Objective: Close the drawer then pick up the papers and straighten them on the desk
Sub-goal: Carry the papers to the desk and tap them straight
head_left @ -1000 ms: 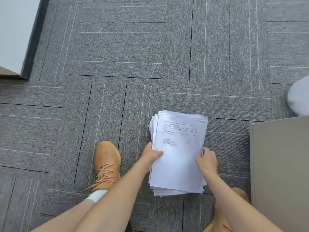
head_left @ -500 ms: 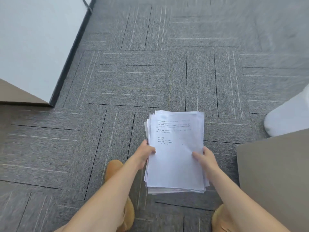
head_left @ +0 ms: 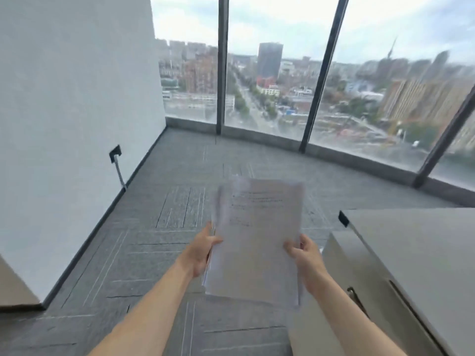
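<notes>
A thick stack of white printed papers (head_left: 257, 237) hangs in the air in front of me, held flat and blurred by motion. My left hand (head_left: 200, 250) grips its left edge and my right hand (head_left: 305, 255) grips its right edge. The grey desk (head_left: 421, 255) stands at the right, its top just right of the papers. The drawer front (head_left: 380, 291) with a dark handle shows below the desk top and looks flush with the cabinet.
A white wall (head_left: 64, 124) with a socket and cable runs along the left. Tall windows (head_left: 270, 73) with dark frames stand ahead. Grey carpet (head_left: 180, 181) covers the floor between wall, windows and desk.
The papers have come up off the carpet in both hands. My view has swung up from the floor and shoes to the room, windows and desk.
</notes>
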Demonstrator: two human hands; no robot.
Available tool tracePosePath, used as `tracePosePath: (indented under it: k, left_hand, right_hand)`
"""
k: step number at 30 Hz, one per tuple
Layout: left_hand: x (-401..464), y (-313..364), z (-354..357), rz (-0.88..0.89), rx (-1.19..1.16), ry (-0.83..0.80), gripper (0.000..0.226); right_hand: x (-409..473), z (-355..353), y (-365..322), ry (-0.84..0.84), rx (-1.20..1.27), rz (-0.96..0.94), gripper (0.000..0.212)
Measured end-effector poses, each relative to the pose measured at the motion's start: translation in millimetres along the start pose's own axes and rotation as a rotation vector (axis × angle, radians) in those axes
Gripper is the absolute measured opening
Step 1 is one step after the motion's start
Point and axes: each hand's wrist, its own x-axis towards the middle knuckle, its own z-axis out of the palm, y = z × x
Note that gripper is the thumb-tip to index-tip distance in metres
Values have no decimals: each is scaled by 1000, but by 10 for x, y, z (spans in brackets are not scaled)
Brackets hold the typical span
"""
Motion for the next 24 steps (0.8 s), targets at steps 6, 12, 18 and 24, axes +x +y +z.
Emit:
tracePosePath:
  k: [6, 12, 18, 24]
  left_hand:
    - [-927, 793, 1241, 183, 126, -188, 43]
    - [-1992, 1075, 2627, 384, 255, -439, 36]
    - [-2804, 817, 3829, 470, 331, -562, 35]
    - [-3320, 358, 4753, 427, 320, -718, 33]
  right_hand:
    - [-1129, -923, -1423, 211, 25, -248, 18]
    - [-2527, -2034, -2072, 456, 78, -388, 24]
    - [-3874, -3100, -2178, 781, -4, -433, 32]
    - [-4786, -3738, -2056, 1072, -97, -374, 22]
